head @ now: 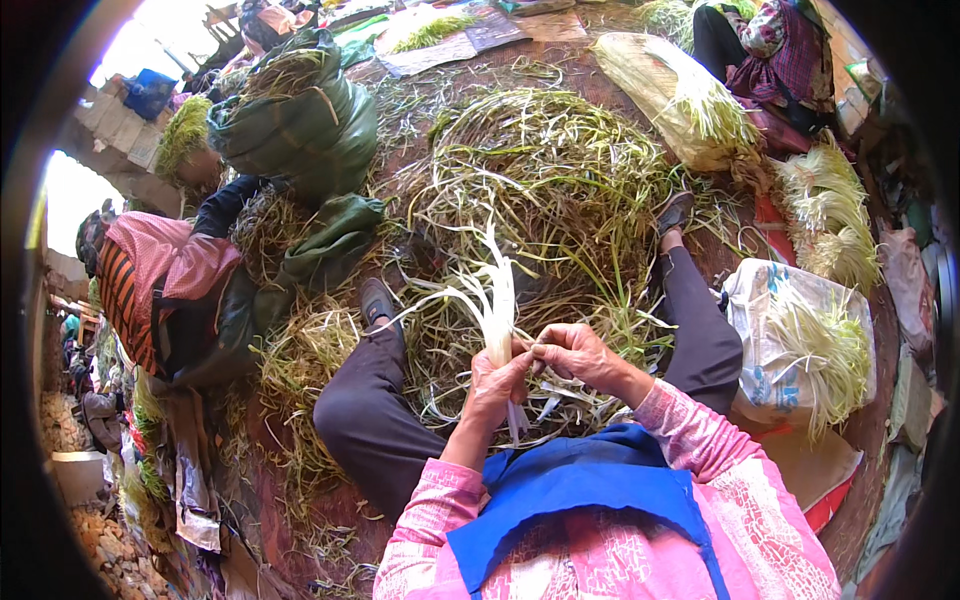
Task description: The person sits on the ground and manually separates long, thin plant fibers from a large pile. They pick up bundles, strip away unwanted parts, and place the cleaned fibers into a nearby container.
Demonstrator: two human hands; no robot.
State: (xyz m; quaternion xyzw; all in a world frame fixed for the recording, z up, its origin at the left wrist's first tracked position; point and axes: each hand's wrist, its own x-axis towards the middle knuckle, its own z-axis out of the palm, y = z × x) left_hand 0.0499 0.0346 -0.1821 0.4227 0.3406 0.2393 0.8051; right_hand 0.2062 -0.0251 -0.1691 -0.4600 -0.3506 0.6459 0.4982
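A bundle of pale, blanched leafy stalks, probably chives, stands in my left hand, its loose white leaves fanning out at the upper end. Lower ends of the stalks hang below that fist. My right hand is close against the bundle's right side, thumb and forefinger pinched together on what looks like a thin strand; the fingers hide most of it. Between my outstretched legs and beyond spreads a large heap of green and dried leaves. A blue apron covers my lap.
Sorted pale stalks lie on a white woven sack at my right. Another bunch rests on a yellowish sack. A person in pink bends beside a stuffed green sack on the left; another person sits upper right.
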